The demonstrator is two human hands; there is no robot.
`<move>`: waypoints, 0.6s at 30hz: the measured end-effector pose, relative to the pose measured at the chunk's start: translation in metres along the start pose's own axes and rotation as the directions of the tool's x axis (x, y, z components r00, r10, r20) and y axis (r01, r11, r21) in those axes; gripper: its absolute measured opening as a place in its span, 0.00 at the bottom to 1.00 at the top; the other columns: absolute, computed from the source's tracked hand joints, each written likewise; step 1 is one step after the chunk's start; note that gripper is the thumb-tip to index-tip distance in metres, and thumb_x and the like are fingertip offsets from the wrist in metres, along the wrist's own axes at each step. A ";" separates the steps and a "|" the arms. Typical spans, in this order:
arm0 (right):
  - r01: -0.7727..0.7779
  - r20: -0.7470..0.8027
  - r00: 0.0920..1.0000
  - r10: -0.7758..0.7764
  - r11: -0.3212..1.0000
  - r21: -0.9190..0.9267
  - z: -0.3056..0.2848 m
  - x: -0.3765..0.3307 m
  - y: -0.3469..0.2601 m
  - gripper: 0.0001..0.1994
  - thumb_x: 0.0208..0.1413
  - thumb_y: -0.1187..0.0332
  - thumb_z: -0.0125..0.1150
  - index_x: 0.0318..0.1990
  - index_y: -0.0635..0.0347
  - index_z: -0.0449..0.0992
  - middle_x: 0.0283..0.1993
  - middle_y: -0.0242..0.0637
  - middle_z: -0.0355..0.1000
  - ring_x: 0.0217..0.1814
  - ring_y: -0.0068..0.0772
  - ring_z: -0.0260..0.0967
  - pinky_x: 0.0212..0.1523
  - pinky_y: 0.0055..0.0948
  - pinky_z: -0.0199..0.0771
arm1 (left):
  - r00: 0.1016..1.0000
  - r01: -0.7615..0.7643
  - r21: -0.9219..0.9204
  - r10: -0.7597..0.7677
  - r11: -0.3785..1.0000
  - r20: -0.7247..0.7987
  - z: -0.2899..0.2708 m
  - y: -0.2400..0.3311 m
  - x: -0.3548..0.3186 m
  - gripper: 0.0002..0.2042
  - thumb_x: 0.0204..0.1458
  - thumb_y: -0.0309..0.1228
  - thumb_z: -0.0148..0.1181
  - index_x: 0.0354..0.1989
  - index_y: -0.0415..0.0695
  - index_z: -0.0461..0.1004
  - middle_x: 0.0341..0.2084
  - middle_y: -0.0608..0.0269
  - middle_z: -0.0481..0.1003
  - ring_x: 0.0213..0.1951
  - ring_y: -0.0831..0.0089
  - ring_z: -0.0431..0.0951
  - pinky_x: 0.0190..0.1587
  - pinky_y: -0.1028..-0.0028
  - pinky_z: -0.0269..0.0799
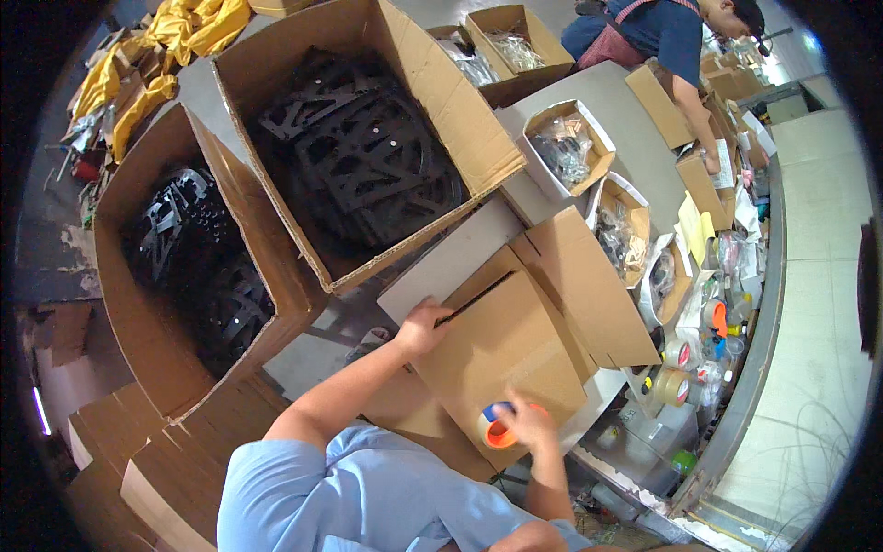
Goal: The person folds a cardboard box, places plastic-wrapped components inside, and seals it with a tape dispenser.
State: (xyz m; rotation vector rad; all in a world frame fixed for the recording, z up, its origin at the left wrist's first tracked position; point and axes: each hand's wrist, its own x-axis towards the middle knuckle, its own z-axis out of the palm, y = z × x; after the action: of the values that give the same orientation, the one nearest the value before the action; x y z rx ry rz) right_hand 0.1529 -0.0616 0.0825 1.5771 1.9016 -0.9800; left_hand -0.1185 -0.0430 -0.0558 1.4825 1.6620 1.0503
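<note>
A brown cardboard box (501, 345) lies before me, two of its top flaps nearly meeting along a dark slit and one side flap (589, 290) standing out to the right. At the left end of that slit, my left hand (423, 328) grips the flap's edge with bent fingers. My right hand (528, 423), slightly blurred, is closed on a roll of tape (497, 431) with an orange core and a blue part, low over the box's near right side. Its fingers partly cover the roll.
Two big open cartons, one (478, 138) ahead and one (138, 304) at left, hold black frame-like parts. Small boxes (598, 138) of bagged parts stand right. Further tape rolls (671, 386) lie along the right edge. A co-worker (681, 55) reaches into a carton at far right.
</note>
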 end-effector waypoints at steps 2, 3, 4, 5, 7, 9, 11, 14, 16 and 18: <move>-0.148 -0.009 0.988 0.151 0.976 0.161 0.033 -0.018 -0.007 0.31 0.48 0.41 0.57 0.53 0.54 0.68 0.49 0.51 0.70 0.51 0.51 0.68 0.48 0.43 0.68 | 0.996 0.081 -0.110 -0.083 0.991 -0.014 0.017 0.006 0.025 0.09 0.40 0.28 0.66 0.30 0.38 0.76 0.28 0.56 0.72 0.31 0.61 0.74 0.34 0.67 0.70; -0.133 -0.093 0.983 0.161 0.959 0.249 0.036 -0.021 -0.017 0.30 0.46 0.44 0.61 0.50 0.55 0.68 0.46 0.50 0.71 0.48 0.51 0.69 0.46 0.43 0.68 | 0.991 0.124 -0.164 -0.129 0.979 -0.019 0.023 0.007 0.032 0.08 0.41 0.27 0.66 0.28 0.38 0.76 0.27 0.56 0.73 0.30 0.62 0.74 0.34 0.68 0.70; -0.109 -0.178 0.968 0.177 0.936 0.335 0.036 -0.025 -0.029 0.28 0.44 0.48 0.65 0.47 0.56 0.68 0.43 0.49 0.71 0.45 0.51 0.69 0.44 0.42 0.68 | 0.993 0.119 -0.173 -0.117 0.978 0.020 0.027 0.005 0.037 0.07 0.41 0.28 0.65 0.27 0.38 0.75 0.26 0.57 0.73 0.30 0.62 0.74 0.34 0.68 0.70; -0.076 -0.259 0.946 0.197 0.908 0.413 0.033 -0.025 -0.036 0.27 0.42 0.51 0.69 0.44 0.57 0.67 0.40 0.48 0.71 0.42 0.51 0.69 0.42 0.42 0.68 | 0.993 0.115 -0.182 -0.106 0.977 0.056 0.030 0.002 0.040 0.07 0.41 0.28 0.65 0.25 0.38 0.75 0.26 0.57 0.73 0.29 0.62 0.74 0.33 0.68 0.70; 0.134 -0.496 0.868 0.043 0.939 0.316 0.020 -0.012 -0.045 0.24 0.38 0.60 0.72 0.39 0.57 0.64 0.34 0.46 0.68 0.37 0.49 0.67 0.38 0.41 0.67 | 0.993 0.102 -0.197 -0.087 0.975 0.080 0.034 -0.008 0.044 0.07 0.41 0.28 0.65 0.22 0.38 0.74 0.25 0.57 0.74 0.28 0.64 0.74 0.33 0.69 0.70; 0.377 -0.654 0.747 -0.123 0.888 0.263 0.010 0.011 -0.051 0.24 0.37 0.67 0.72 0.37 0.57 0.60 0.30 0.44 0.64 0.33 0.47 0.65 0.35 0.41 0.65 | 0.996 0.077 -0.216 -0.065 0.973 0.063 0.035 -0.018 0.046 0.07 0.41 0.28 0.64 0.19 0.38 0.74 0.26 0.57 0.74 0.28 0.65 0.74 0.32 0.69 0.69; 0.556 -0.741 0.617 -0.263 0.813 0.175 0.010 0.049 -0.048 0.23 0.38 0.72 0.69 0.38 0.57 0.58 0.32 0.45 0.63 0.34 0.46 0.65 0.35 0.41 0.65 | 0.984 0.161 -0.218 -0.139 0.963 0.113 0.036 -0.014 0.045 0.07 0.44 0.30 0.63 0.23 0.40 0.75 0.26 0.59 0.75 0.28 0.67 0.74 0.31 0.69 0.69; 0.663 -0.735 0.567 -0.373 0.736 0.137 -0.001 0.080 -0.053 0.26 0.38 0.73 0.68 0.45 0.56 0.59 0.40 0.47 0.66 0.41 0.48 0.67 0.42 0.41 0.68 | 0.881 0.472 -0.703 -0.309 0.532 0.358 0.009 0.008 0.049 0.08 0.51 0.34 0.59 0.32 0.42 0.75 0.28 0.63 0.76 0.30 0.70 0.75 0.32 0.71 0.70; 0.677 -0.684 0.593 -0.424 0.722 0.140 -0.009 0.083 -0.059 0.28 0.39 0.74 0.67 0.48 0.56 0.59 0.42 0.47 0.66 0.42 0.48 0.67 0.44 0.40 0.68 | 0.777 0.594 -0.799 -0.324 0.092 0.540 -0.005 0.009 0.048 0.11 0.55 0.39 0.55 0.37 0.43 0.74 0.30 0.65 0.75 0.32 0.73 0.75 0.34 0.73 0.70; 0.692 -0.647 0.601 -0.468 0.710 0.129 -0.011 0.088 -0.060 0.29 0.39 0.74 0.67 0.50 0.55 0.60 0.44 0.47 0.67 0.44 0.49 0.68 0.46 0.40 0.68 | 0.676 0.662 -0.740 -0.332 -0.120 0.658 -0.011 0.000 0.051 0.15 0.59 0.44 0.50 0.40 0.44 0.72 0.32 0.67 0.75 0.34 0.76 0.75 0.36 0.76 0.71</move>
State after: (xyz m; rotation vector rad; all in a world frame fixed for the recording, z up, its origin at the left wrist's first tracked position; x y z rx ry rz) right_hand 0.0764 -0.0022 0.0374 1.5700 2.9642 -1.2917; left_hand -0.1348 0.0058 -0.0491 -0.0773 0.7018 1.0054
